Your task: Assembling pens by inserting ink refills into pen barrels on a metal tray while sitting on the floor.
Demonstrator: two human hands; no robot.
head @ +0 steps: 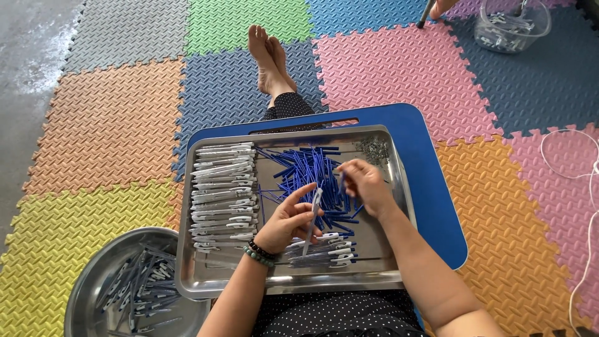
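A metal tray [399, 206] rests on a blue lap board [430, 162] over my legs. It holds a stack of white pen barrels [223, 187] on the left, a heap of blue refills [309, 171] in the middle, small springs [374, 148] at the far right corner, and a few assembled pens [324, 253] at the near edge. My left hand [287, 218] grips a translucent pen barrel [312, 215] upright. My right hand [365, 184] pinches a blue refill [342, 182] just above the heap, close to the barrel.
A round metal bowl [84, 293] with several finished pens lies at my lower left on the coloured foam mats. A clear plastic tub [543, 28] of parts stands at the far right, beside another person's hand [442, 6]. A white cord [586, 187] runs along the right edge.
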